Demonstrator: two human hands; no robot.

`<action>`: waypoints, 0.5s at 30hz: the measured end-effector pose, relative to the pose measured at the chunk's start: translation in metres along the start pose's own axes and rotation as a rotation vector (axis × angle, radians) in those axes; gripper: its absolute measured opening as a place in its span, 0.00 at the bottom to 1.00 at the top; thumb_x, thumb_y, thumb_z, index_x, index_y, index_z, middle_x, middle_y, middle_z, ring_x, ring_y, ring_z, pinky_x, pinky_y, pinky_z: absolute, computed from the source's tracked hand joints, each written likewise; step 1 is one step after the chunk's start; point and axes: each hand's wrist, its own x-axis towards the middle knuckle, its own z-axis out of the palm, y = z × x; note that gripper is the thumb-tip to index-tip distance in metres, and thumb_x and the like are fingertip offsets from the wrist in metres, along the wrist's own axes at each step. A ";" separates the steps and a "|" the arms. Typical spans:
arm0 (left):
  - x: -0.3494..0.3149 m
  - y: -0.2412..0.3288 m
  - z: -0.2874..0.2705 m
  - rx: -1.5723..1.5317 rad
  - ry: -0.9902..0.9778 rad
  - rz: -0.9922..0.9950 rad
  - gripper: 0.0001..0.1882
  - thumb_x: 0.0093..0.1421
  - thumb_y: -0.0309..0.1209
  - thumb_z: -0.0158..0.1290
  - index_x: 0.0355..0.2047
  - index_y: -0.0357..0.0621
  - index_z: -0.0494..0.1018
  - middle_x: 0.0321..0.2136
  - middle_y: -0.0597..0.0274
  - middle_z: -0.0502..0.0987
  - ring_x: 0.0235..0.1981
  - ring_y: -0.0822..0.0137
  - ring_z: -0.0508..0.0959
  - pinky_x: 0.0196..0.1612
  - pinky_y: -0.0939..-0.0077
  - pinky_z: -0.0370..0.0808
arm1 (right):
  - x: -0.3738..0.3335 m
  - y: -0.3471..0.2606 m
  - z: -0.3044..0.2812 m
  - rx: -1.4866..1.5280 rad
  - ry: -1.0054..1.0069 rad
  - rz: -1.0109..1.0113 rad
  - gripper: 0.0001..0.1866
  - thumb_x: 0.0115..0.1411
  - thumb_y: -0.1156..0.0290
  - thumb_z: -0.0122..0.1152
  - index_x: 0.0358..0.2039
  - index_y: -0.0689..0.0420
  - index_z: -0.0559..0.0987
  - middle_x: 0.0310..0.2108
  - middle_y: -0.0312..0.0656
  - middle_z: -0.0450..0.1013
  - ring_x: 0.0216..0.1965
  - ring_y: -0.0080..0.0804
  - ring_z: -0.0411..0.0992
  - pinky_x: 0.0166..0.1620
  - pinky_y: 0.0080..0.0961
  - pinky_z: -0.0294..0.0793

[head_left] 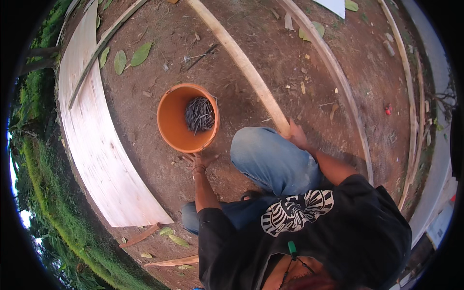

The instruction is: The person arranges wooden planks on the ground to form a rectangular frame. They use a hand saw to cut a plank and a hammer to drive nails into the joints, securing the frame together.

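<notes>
An orange bucket (pixel 169 121) stands on the dirt in front of me, with a heap of nails (pixel 199 115) inside it. At its near side is my left hand (pixel 199 162), fingers spread; whether the fingertips touch the bucket I cannot tell. My right hand (pixel 298 137) is closed on the near end of a long wooden batten (pixel 241 65), beside my bent knee (pixel 273 152). The batten runs away from me toward the far edge of the view. Part of the right hand's grip is hidden behind the wood.
On the left lies a pale plywood sheet (pixel 99 150) with a thin strip of wood (pixel 104 43) across it. Another long batten (pixel 345 89) lies to the right, with more strips (pixel 411 96) beyond. Green leaves (pixel 141 54) and small scraps dot the dirt. Grass (pixel 58 193) borders the left.
</notes>
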 end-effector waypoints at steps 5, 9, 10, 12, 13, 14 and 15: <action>-0.002 0.025 0.011 -0.060 -0.168 -0.106 0.82 0.32 0.78 0.63 0.75 0.53 0.28 0.70 0.33 0.16 0.68 0.32 0.12 0.63 0.16 0.32 | -0.009 -0.006 -0.004 -0.153 0.073 0.046 0.38 0.55 0.49 0.69 0.58 0.63 0.69 0.42 0.63 0.77 0.45 0.62 0.76 0.50 0.48 0.74; -0.001 0.017 0.019 -0.127 -0.052 -0.042 0.75 0.35 0.71 0.67 0.75 0.68 0.33 0.66 0.30 0.08 0.66 0.33 0.07 0.63 0.17 0.31 | -0.006 0.031 0.019 -0.234 0.204 -0.005 0.33 0.55 0.53 0.68 0.54 0.63 0.72 0.38 0.62 0.78 0.42 0.61 0.77 0.46 0.49 0.75; 0.000 0.014 0.018 -0.133 -0.062 -0.057 0.75 0.35 0.71 0.68 0.75 0.68 0.34 0.66 0.31 0.07 0.66 0.33 0.07 0.63 0.17 0.31 | -0.004 0.015 0.016 -0.194 0.187 -0.013 0.32 0.55 0.55 0.69 0.52 0.64 0.73 0.37 0.62 0.78 0.41 0.60 0.78 0.45 0.48 0.76; -0.004 0.012 0.014 -0.148 -0.074 -0.072 0.75 0.35 0.69 0.69 0.75 0.68 0.34 0.66 0.32 0.06 0.67 0.33 0.08 0.63 0.17 0.31 | -0.005 -0.004 0.017 -0.124 0.205 -0.089 0.25 0.55 0.60 0.69 0.47 0.64 0.75 0.34 0.62 0.78 0.40 0.58 0.79 0.42 0.46 0.77; -0.007 0.016 0.008 -0.147 -0.087 -0.071 0.76 0.35 0.69 0.69 0.75 0.67 0.33 0.66 0.33 0.06 0.67 0.34 0.08 0.63 0.17 0.31 | -0.004 -0.002 0.017 -0.112 0.218 -0.104 0.25 0.55 0.60 0.69 0.48 0.64 0.76 0.35 0.62 0.78 0.41 0.58 0.79 0.43 0.45 0.77; -0.012 0.020 0.001 -0.147 -0.099 -0.070 0.76 0.35 0.68 0.69 0.75 0.65 0.33 0.66 0.34 0.05 0.67 0.35 0.08 0.64 0.17 0.31 | -0.006 0.001 0.019 -0.100 0.230 -0.120 0.25 0.55 0.60 0.69 0.48 0.63 0.76 0.35 0.62 0.79 0.42 0.57 0.79 0.43 0.45 0.77; -0.018 0.020 -0.007 -0.157 -0.105 -0.080 0.76 0.36 0.68 0.70 0.75 0.64 0.32 0.66 0.35 0.05 0.68 0.35 0.09 0.64 0.18 0.31 | -0.005 0.002 0.020 -0.087 0.232 -0.149 0.25 0.55 0.61 0.70 0.48 0.63 0.76 0.36 0.62 0.79 0.43 0.57 0.79 0.44 0.44 0.78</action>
